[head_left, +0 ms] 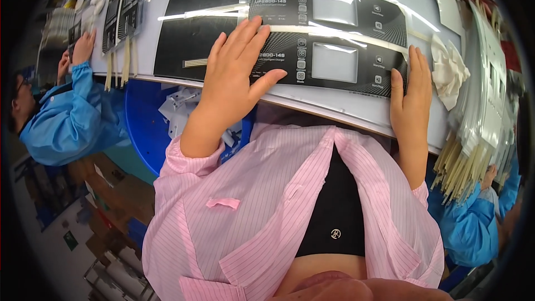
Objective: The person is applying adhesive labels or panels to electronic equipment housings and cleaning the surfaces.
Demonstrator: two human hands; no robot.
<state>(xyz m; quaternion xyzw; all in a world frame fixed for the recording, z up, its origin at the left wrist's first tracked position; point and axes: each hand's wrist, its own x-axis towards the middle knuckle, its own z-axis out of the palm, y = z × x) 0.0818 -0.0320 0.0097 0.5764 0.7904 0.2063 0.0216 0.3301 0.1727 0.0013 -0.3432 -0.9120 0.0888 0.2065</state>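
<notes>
Two black membrane panels with clear windows lie one behind the other on the white table: a near panel and a far panel. My left hand rests flat across their left end, thumb spread out over the near panel. At the right end stands my right hand, fingers stretched along the edge and thumb on the near panel's corner. Pale flat ribbon tails stick out leftward beyond my left hand, over a black sheet. Part of the near panel is hidden under my left fingers.
A crumpled white cloth or paper lies right of my right hand. Beyond it stands a thick stack of panels with tails hanging down. More panels lie left. Below the table edge is a blue bin with white scraps. Blue-sleeved co-workers sit on both sides.
</notes>
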